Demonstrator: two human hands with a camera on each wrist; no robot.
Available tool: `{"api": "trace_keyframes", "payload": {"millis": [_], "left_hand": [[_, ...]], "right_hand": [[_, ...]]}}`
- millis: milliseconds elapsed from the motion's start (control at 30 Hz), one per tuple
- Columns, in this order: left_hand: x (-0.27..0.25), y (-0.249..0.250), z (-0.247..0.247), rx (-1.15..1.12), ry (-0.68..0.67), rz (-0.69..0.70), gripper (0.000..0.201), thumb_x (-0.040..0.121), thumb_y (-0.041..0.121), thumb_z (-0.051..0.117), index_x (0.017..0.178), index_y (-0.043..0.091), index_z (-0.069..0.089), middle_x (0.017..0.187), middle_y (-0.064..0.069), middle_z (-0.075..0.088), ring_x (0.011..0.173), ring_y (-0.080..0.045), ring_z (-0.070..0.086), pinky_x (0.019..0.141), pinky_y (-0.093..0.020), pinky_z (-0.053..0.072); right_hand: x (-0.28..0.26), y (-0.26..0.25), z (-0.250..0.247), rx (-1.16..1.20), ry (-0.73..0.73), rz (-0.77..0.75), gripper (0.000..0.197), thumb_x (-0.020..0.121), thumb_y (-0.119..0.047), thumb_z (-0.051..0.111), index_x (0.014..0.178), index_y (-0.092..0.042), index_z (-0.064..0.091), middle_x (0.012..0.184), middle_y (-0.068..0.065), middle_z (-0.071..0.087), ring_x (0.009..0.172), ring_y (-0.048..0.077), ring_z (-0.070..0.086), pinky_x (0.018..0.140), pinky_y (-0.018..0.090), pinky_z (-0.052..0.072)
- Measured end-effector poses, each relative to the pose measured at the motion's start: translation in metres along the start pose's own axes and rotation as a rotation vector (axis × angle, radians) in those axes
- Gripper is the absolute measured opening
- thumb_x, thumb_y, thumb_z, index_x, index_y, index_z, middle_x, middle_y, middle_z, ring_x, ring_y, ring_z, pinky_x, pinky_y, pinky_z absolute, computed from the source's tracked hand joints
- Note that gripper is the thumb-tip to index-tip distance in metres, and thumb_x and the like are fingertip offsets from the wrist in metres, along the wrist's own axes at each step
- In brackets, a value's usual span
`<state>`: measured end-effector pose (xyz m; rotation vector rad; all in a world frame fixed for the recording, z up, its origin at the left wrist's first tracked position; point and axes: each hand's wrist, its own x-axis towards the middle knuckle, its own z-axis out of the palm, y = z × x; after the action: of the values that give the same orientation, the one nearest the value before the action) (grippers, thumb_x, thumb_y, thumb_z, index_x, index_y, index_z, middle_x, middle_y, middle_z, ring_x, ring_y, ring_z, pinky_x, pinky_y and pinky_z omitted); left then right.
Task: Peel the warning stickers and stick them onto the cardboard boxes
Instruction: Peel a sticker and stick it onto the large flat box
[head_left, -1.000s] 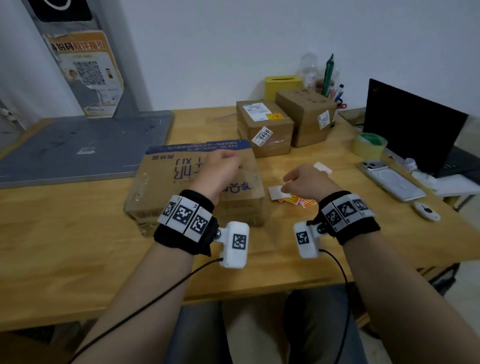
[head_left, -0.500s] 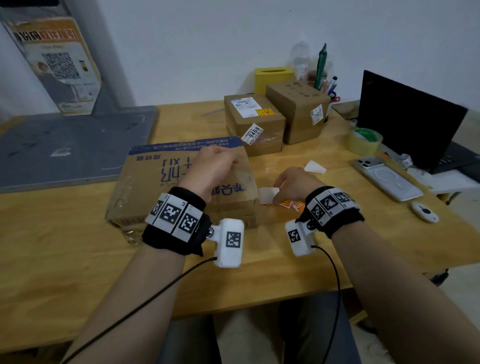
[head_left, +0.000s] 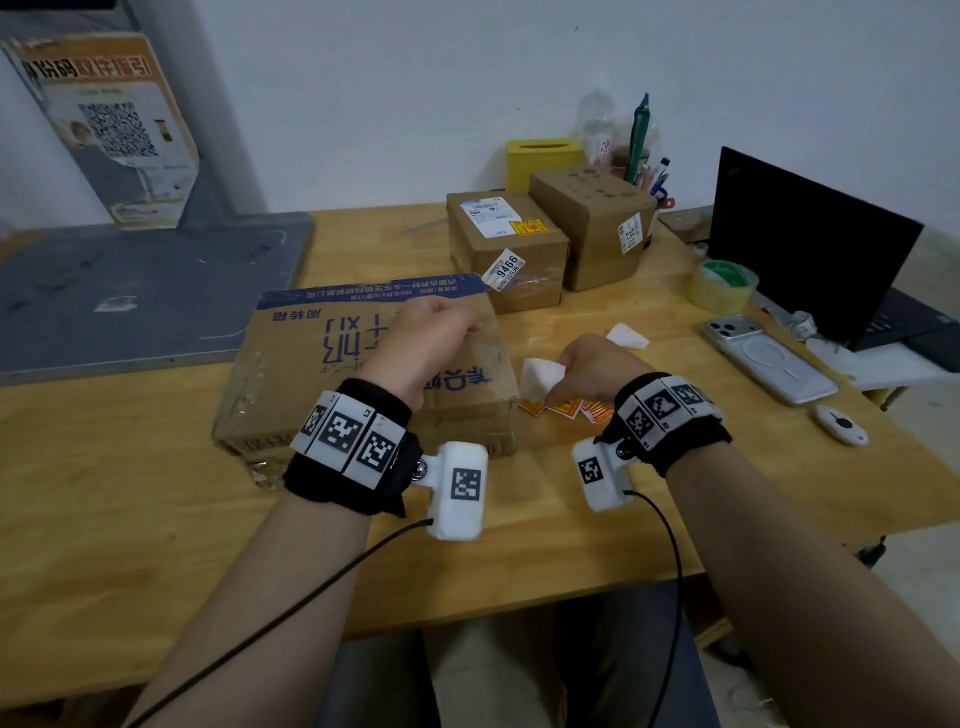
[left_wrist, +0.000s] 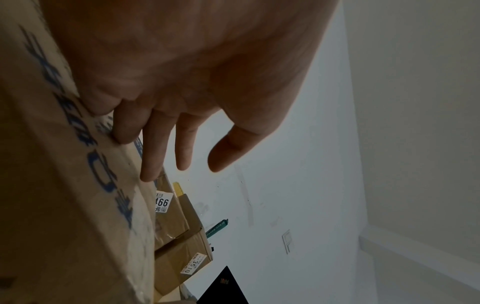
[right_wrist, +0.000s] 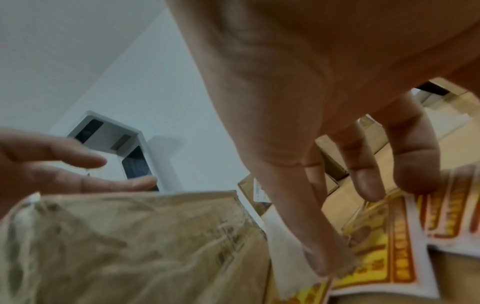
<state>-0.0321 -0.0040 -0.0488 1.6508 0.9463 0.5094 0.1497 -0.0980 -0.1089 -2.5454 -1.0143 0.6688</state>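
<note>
**Hands at the big box, stickers beside it**

The wooden table (head_left: 130, 499) carries everything, and the large cardboard box (head_left: 311, 364) with blue print lies flat near its front edge; all places below are given from this box. Behind the box, toward the wall, stand two smaller cardboard boxes (head_left: 506, 249), side by side, the nearer one bearing a white label and a small yellow-and-red sticker on top. Far to the right of the box stand a black laptop (head_left: 810, 244), a roll of tape (head_left: 722, 286) and a phone (head_left: 769, 358).

The left hand (head_left: 421, 338) rests over the top of the box, its fingers (left_wrist: 153, 148) relaxed and nearly straight, fingertips touching the cardboard, holding nothing.

Just right of the box, the right hand (head_left: 587, 369) hangs low over the table, fingers pointing down onto the warning stickers (head_left: 566, 408), a loose fan of yellow-and-red sheets lying against the box's right front corner. Whether the fingers pinch a sheet or merely press it, I cannot tell. A white backing paper (head_left: 540, 376) sticks up beside this hand, close to the box's right edge.
</note>
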Motion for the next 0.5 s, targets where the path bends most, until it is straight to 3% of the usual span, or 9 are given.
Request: {"api": "trace_keyframes", "payload": {"millis": [100,233,367,500], "left_hand": [[0.001,-0.003,-0.002,-0.019,-0.018,0.005,0.019,0.093,0.028,0.060,0.109,0.023,0.069,0.120,0.004,0.066,0.115,-0.016,0.054,0.075,-0.028,0.033],[0.001,-0.004,-0.007,-0.029,-0.053,0.016,0.022,0.094,0.038,0.060,0.107,0.024,0.071,0.118,0.005,0.070,0.118,-0.014,0.056,0.085,-0.032,0.031],[-0.001,-0.003,-0.012,0.008,-0.059,0.089,0.025,0.093,0.042,0.062,0.105,0.026,0.076,0.116,0.009,0.071,0.115,-0.011,0.058,0.084,-0.028,0.038],[-0.006,-0.002,-0.015,-0.009,-0.090,0.153,0.027,0.095,0.045,0.059,0.103,0.027,0.078,0.106,0.012,0.076,0.107,-0.010,0.066,0.084,-0.025,0.044]], "right_hand": [[-0.011,0.004,-0.010,0.124,0.024,-0.029,0.017,0.087,-0.021,0.081,0.089,-0.014,0.065,0.078,-0.001,0.057,0.066,0.012,0.052,0.053,0.025,0.037],[-0.022,0.000,-0.022,0.492,0.189,-0.129,0.019,0.083,-0.012,0.081,0.077,-0.021,0.065,0.076,-0.003,0.064,0.062,0.008,0.053,0.052,0.019,0.039],[-0.039,-0.016,-0.031,0.805,0.224,-0.222,0.011,0.086,-0.009,0.076,0.092,-0.018,0.073,0.084,0.000,0.075,0.069,0.012,0.065,0.061,0.026,0.049],[-0.050,-0.032,-0.032,0.984,0.163,-0.288,0.019,0.091,-0.006,0.072,0.108,-0.013,0.076,0.083,0.002,0.075,0.069,0.015,0.065,0.066,0.032,0.049]]}}
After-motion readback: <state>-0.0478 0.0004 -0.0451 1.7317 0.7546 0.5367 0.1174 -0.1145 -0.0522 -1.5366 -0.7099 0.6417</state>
